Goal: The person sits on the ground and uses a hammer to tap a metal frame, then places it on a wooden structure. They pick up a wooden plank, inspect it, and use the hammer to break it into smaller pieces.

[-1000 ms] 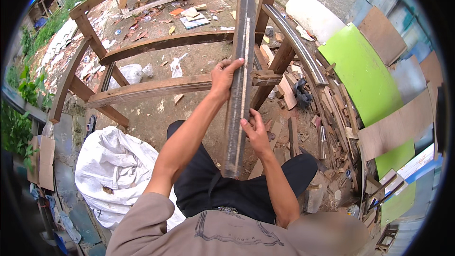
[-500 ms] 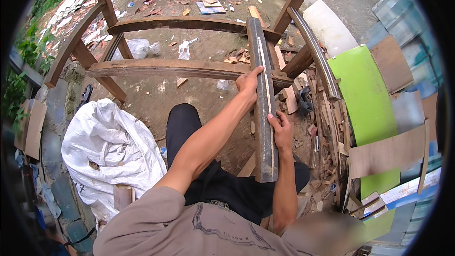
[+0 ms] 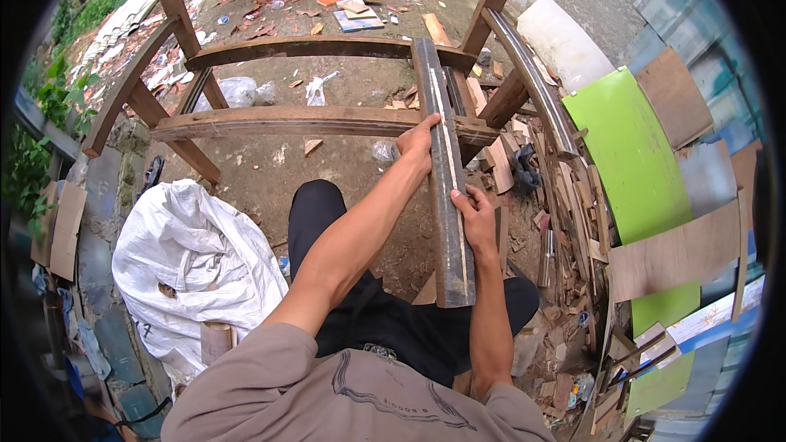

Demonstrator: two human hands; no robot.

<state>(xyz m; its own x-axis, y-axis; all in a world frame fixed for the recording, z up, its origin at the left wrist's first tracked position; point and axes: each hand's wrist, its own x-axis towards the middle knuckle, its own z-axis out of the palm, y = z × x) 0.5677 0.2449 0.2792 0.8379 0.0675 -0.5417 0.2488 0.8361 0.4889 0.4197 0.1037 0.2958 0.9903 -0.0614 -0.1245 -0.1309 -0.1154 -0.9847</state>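
Observation:
A long dark wooden beam (image 3: 455, 250) with a pale stripe along its upper face slants away from my lap. My left hand (image 3: 417, 143) grips its left edge about midway, the thumb resting on top. Nearer to me, my right hand (image 3: 477, 219) is closed on the right edge, with its thumb on the upper face. The far end of the beam overlaps the two crossbars of a brown wooden frame (image 3: 278, 121); whether it rests on them I cannot tell. Fingers under the beam are hidden.
A white sack (image 3: 192, 254) lies at my left. Wood offcuts (image 3: 577, 221) are heaped along the right, beside a bright green panel (image 3: 626, 155) and other sheets. Clear plastic bags (image 3: 237, 92) and broken debris litter the ground beyond the frame.
The beam's far end has shifted slightly left over the frame, with both hands still on it. The whole view has also turned a little.

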